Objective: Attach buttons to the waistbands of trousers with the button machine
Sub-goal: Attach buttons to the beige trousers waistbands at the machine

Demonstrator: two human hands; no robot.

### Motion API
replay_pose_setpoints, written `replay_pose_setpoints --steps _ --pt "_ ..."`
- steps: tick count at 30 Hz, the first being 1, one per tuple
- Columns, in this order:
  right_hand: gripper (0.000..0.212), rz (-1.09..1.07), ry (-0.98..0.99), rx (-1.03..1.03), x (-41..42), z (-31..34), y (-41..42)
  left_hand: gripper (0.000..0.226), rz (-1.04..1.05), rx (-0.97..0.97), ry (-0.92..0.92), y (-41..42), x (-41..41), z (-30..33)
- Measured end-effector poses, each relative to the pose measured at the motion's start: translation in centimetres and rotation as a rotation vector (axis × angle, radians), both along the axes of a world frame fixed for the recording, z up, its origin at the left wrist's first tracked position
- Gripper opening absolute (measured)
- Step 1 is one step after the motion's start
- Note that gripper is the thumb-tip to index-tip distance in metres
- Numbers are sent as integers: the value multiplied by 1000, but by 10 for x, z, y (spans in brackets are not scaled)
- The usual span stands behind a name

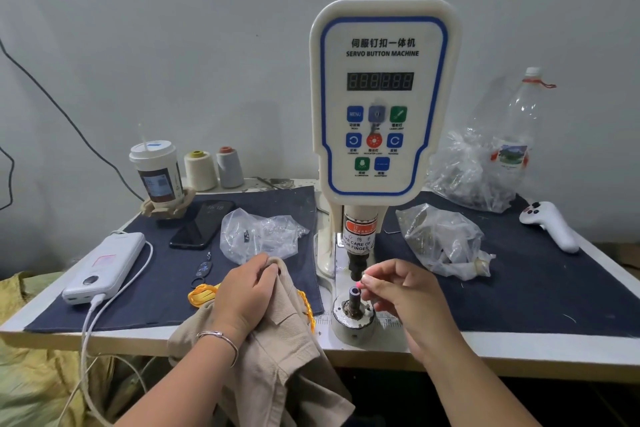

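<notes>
At the tabletop's front edge, left hand [247, 291] grips beige cotton trousers [277, 350] ready; right hand [403, 291] fingertips pinched beside the cream button machine's [382, 97] lower die [355, 296], seemingly seating a button

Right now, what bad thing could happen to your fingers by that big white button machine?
1. The right hand has its fingertips close under the black punch of the white servo button machine, above the round metal die. If it fired, they might get pinched.
2. The beige trousers, gripped by the left hand, hang off the white table's edge and could slide down.
</notes>
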State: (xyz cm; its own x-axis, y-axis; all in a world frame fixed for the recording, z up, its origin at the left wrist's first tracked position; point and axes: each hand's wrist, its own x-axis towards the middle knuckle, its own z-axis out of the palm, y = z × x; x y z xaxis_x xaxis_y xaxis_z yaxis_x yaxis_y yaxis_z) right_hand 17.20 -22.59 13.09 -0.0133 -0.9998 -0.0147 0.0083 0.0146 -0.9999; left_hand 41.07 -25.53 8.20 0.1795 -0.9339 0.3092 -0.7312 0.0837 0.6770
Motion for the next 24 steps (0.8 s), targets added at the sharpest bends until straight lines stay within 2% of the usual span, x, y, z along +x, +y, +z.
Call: replay_pose_setpoints --steps 6,10,19,24 --pt "15 32 -81 99 6 1 1 35 39 3 -38 -4 2 -5" --pt "20 39 -182 172 5 1 0 33 27 8 -23 -3 1 -3" --pt "11 1 -327 297 3 11 2 26 3 16 -14 0 -1 2" --pt "18 -29 -363 316 2 14 4 34 26 14 -34 -3 1 -1"
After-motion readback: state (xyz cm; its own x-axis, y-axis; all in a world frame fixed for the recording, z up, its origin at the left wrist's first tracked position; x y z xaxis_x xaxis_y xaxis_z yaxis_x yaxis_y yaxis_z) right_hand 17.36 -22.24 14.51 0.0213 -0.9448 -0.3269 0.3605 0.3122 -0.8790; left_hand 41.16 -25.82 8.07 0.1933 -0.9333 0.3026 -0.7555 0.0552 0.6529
